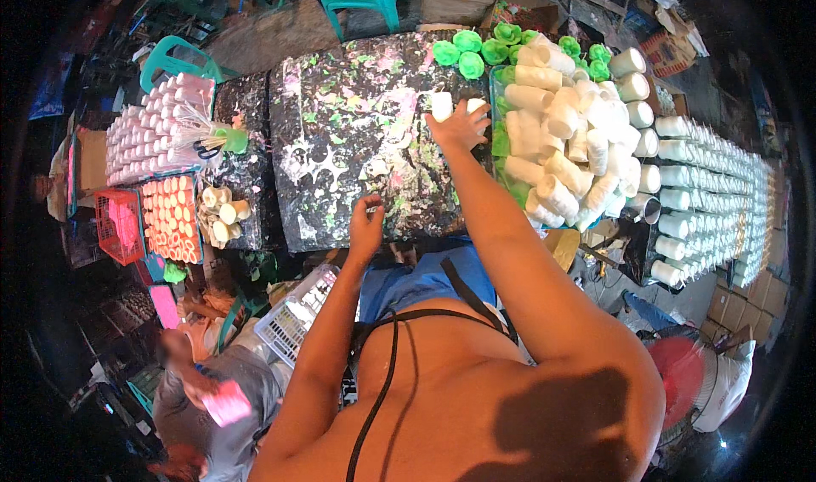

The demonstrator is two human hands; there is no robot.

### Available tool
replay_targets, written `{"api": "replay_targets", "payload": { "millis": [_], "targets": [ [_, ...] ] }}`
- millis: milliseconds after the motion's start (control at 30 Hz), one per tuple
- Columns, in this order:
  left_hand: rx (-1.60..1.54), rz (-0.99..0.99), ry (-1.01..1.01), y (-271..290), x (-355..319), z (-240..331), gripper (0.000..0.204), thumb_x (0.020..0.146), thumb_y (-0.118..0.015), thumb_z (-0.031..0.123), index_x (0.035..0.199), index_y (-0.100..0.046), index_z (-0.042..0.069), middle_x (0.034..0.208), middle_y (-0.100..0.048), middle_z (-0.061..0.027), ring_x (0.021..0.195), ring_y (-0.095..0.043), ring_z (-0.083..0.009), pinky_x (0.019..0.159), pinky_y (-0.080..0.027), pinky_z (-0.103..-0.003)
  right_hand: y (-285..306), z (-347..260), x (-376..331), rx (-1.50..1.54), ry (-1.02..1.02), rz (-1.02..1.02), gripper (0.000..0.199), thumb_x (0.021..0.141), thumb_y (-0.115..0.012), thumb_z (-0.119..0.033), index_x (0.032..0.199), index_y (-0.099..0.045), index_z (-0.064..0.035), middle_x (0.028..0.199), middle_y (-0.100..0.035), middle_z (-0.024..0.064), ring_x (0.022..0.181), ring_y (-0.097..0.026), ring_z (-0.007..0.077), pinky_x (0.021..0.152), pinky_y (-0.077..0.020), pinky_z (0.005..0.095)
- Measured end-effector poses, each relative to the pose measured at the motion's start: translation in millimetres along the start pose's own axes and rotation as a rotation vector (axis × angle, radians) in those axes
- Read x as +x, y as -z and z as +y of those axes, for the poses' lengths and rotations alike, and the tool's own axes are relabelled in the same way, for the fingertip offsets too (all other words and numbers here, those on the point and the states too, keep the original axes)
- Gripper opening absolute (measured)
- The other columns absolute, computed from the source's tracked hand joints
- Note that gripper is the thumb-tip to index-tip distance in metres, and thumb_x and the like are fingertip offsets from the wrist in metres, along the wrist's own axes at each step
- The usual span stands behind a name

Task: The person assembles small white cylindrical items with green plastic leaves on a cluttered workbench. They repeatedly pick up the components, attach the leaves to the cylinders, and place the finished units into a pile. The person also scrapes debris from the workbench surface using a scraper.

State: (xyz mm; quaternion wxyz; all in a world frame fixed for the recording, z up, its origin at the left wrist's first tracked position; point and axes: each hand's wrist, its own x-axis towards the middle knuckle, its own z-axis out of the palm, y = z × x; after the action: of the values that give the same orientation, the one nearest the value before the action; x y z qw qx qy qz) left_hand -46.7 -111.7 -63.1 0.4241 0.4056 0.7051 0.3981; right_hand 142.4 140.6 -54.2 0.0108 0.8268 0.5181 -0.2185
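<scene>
From the head view we've got our right hand stretched to upper centre, fingers spread over a white cup on the paint-splattered bench; the grip is unclear. Our left hand curls loosely, empty, at the bench's near edge.

white cup | upright | on paint-splattered board
</scene>
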Motion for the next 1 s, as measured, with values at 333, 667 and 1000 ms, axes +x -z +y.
{"api": "replay_targets", "payload": {
  "millis": [333, 667, 1000],
  "targets": [
    [-0.159, -0.047, 0.098, -25, 13, 48, 0.022, 0.106, -0.061, 0.013, 0.126, -0.064, 0.003, 0.116, -0.07, -0.0072, 0.092, -0.071, -0.017, 0.075, -0.052, -0.03, 23, 12, 6, 0.202, 0.074, -0.016, 0.083, 0.074, -0.085, -0.057, 0.138, -0.062, -0.0105, 0.157, -0.031, 0.0207, 0.137, -0.042, 0.0463, 0.104, -0.0484, 0.0627],
    [-0.816, -0.187, 0.275, -67, 72, 179, 0.052, 0.106, -0.065, 0.038, 0.144, -0.052, 0.006, 0.134, -0.064, -0.0073, 0.124, -0.061, -0.019, 0.101, -0.051, -0.034, 73, 40, -107, 0.604, 0.82, 0.074, 0.061, 0.084, -0.084, -0.036, 0.135, -0.063, -0.0101, 0.138, -0.051, 0.0337, 0.139, -0.044, 0.051, 0.114, -0.0417, 0.0534],
    [-1.245, -0.32, 0.141, -45, 55, 225, 0.052, 0.11, -0.046, 0.051, 0.141, -0.054, 0.009, 0.118, -0.069, -0.0119, 0.104, -0.07, -0.0299, 0.093, -0.059, -0.05, 160, 56, -111, 1.147, 0.761, 0.023, 0.033, 0.097, -0.074, -0.01, 0.127, -0.062, -0.0076, 0.127, -0.061, 0.0123, 0.12, -0.057, 0.0242, 0.104, -0.0473, 0.0373]
  ]
}}
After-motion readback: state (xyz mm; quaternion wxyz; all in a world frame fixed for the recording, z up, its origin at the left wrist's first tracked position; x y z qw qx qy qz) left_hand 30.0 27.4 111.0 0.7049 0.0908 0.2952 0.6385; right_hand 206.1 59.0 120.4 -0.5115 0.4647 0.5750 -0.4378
